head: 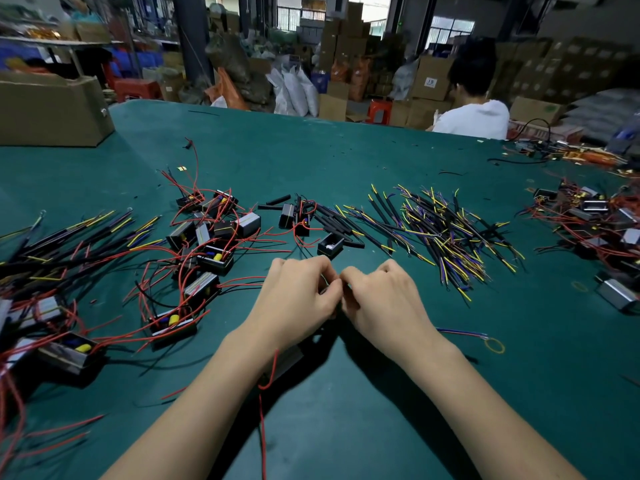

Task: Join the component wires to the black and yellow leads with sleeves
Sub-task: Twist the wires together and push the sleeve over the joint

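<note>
My left hand (298, 296) and my right hand (377, 299) meet knuckle to knuckle at the table's middle, fingers curled, pinching thin wire ends between their fingertips. What exactly sits in the pinch is hidden by the fingers. A component (287, 358) lies partly hidden under my left wrist, and its red wire (268, 379) trails toward me. A purple and yellow lead (460, 332) pokes out right of my right wrist. Loose black and yellow leads (446, 233) are heaped beyond my right hand. Black sleeves (334, 223) lie ahead of my hands.
Black box components with red wires (207, 233) crowd the left side of the green table (346, 150). More leads (79, 237) lie far left, more components (595, 220) far right. A cardboard box (52, 109) stands back left. A person in white (474, 116) sits behind the table.
</note>
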The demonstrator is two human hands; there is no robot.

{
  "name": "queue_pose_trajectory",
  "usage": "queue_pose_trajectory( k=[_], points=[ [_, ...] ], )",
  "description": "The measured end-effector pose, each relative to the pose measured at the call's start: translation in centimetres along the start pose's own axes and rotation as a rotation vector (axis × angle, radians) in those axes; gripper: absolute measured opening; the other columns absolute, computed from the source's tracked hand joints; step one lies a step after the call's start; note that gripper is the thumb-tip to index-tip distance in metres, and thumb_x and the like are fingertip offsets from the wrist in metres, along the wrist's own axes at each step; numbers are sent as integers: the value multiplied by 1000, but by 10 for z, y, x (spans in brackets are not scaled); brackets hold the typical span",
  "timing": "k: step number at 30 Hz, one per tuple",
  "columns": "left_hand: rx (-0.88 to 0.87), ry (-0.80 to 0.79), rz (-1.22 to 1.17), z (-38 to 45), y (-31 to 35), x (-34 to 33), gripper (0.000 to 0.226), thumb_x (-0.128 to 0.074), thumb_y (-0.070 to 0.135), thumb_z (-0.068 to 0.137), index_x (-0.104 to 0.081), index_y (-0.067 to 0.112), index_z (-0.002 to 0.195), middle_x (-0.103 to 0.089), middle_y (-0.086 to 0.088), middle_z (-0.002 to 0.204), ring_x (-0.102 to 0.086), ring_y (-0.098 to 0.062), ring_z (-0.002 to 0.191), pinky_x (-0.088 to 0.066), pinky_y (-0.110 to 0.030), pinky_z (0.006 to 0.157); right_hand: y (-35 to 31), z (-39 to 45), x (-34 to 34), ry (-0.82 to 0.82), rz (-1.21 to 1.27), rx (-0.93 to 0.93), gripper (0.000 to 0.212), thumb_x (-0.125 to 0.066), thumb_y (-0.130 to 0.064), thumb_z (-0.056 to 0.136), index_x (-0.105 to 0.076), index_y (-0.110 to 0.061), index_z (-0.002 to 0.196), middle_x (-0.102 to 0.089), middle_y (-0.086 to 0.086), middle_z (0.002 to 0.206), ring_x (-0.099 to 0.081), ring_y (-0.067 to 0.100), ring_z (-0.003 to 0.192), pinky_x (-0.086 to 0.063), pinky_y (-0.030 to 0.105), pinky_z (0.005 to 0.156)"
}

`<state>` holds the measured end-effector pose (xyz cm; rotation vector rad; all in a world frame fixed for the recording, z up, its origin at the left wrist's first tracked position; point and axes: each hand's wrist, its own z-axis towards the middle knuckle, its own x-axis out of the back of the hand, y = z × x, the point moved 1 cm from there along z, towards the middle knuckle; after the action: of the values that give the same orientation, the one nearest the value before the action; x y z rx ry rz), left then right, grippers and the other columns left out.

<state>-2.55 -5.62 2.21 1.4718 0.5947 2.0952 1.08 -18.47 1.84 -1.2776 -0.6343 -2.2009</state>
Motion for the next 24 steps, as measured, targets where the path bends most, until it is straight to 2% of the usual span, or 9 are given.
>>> queue_pose_trajectory(
  k=[2,3,5,7,9,11,14,19,24],
  points=[
    [3,13,-10,1,-1,0,15,-57,23,87,-57,20,72,-68,0,67,-62,-26,72,-46,-42,86,-6,0,2,18,-19,0,30,-84,-12,53,-55,-12,59,-51,6,37,-41,28,32,-33,23,46],
    [9,15,-24,2,-2,0,15,-57,23,88,-58,20,73,-68,-1,67,-62,-26,73,-46,-42,86,-7,-1,1,31,-18,-6,30,-85,-11,54,-55,-12,59,-50,6,37,-43,28,32,-34,23,46],
    [10,17,-67,2,-4,-1,14,-57,23,89,-59,19,76,-68,-1,68,-64,-26,75,-46,-44,87,-4,-3,-2,61,46,-54,20,-80,-12,68,-60,-9,66,-55,11,43,-49,32,40,-30,27,49],
    [-18,22,-91,2,-7,-3,13,-58,23,90,-60,19,78,-69,1,71,-64,-25,78,-45,-45,87,4,-3,-5,23,219,-109,9,-65,-18,86,-64,-9,84,-65,12,61,-56,37,61,-28,31,57],
    [-55,21,-111,2,-10,-4,11,-60,22,90,-62,18,80,-68,4,72,-64,-21,78,-46,-41,86,13,-4,-9,-104,485,-137,11,-54,-22,94,-62,-14,93,-69,6,72,-59,34,71,-40,35,64],
    [-95,17,-156,3,-13,-4,10,-61,19,90,-63,17,80,-67,6,71,-63,-14,74,-48,-33,78,19,-4,-11,-182,761,-177,9,-53,-20,95,-59,-16,89,-68,0,66,-62,24,62,-50,35,63],
    [-162,10,-175,4,-16,-2,9,-62,16,90,-64,16,81,-66,8,70,-62,-9,71,-48,-28,72,25,-4,-12,-250,1015,-241,10,-54,-17,96,-55,-16,85,-67,3,65,-60,17,50,-46,21,53],
    [-186,16,-125,5,-18,-2,7,-63,17,88,-66,18,81,-66,8,71,-61,-11,72,-48,-29,71,27,-3,-12,-272,1236,-375,12,-60,-6,91,-51,-9,83,-70,8,74,-65,21,59,-51,25,65],
    [-142,35,-42,3,-17,-1,8,-63,24,88,-67,21,82,-68,9,75,-60,-9,75,-41,-24,67,23,0,-10,-246,1321,-513,15,-67,2,83,-57,-6,77,-70,8,71,-68,14,59,-51,16,62]
  ],
)
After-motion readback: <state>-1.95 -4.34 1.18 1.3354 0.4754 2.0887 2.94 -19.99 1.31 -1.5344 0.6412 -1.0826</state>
